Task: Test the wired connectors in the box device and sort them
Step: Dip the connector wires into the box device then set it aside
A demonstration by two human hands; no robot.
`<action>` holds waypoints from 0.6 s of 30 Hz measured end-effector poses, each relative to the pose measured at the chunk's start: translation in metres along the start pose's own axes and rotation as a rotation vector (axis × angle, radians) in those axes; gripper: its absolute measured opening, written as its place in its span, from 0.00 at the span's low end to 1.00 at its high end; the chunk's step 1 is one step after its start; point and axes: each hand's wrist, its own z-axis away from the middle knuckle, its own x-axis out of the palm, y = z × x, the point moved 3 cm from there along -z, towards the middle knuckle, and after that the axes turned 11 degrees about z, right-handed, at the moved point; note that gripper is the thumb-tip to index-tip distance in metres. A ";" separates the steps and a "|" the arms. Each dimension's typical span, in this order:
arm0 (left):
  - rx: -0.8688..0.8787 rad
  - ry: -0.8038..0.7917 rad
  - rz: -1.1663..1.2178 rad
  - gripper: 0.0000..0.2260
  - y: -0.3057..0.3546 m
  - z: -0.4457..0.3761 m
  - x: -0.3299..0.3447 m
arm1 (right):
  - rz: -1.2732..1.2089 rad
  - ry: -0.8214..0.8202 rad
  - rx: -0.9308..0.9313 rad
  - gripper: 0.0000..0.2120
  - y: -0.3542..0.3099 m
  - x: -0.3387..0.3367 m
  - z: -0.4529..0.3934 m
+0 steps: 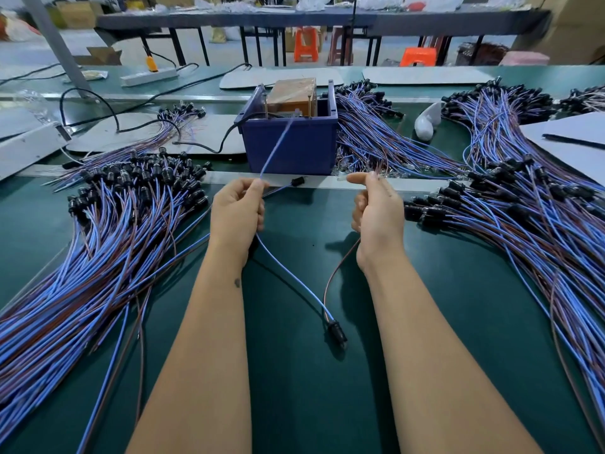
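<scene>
Blue wire (274, 151) runs taut from the pinch of my left hand (236, 212) up into the blue box tester (289, 139) at the far middle of the green bench (294, 371), where its end looks to meet one of the brass posts, though I cannot tell whether it truly touches. My left thumb and forefinger pinch that wire, the other fingers curled beneath; my right hand (376, 213) pinches the bare end of the brown wire (334, 276) between thumb and forefinger, held just short of the box. Both wires droop back toward me and join at one black connector (337, 332) lying on the bench between my forearms. The risk, as I judge it, is a false reading: if the blue lead slips off its post while I bring the brown one up, a good part could land in the reject heap. Too hard a pull could also drag the connector into the sprawled pile of harnesses (108, 244) along the left edge, or tangle it with the pile on the right (523, 208), muddling tested with untested. The piece itself looks sound: slim paired leads, no visible kinks, a small dark moulded body. A second connector (297, 181) lies near the box front.
</scene>
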 end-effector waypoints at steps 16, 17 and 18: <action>0.033 0.255 -0.037 0.10 -0.001 0.011 0.016 | 0.579 0.008 -0.272 0.07 0.003 0.016 0.007; 0.029 0.254 -0.038 0.10 -0.001 0.011 0.016 | 0.565 0.014 -0.284 0.07 0.002 0.016 0.008; 0.027 0.256 -0.036 0.10 -0.001 0.011 0.016 | 0.553 0.024 -0.295 0.06 0.002 0.017 0.008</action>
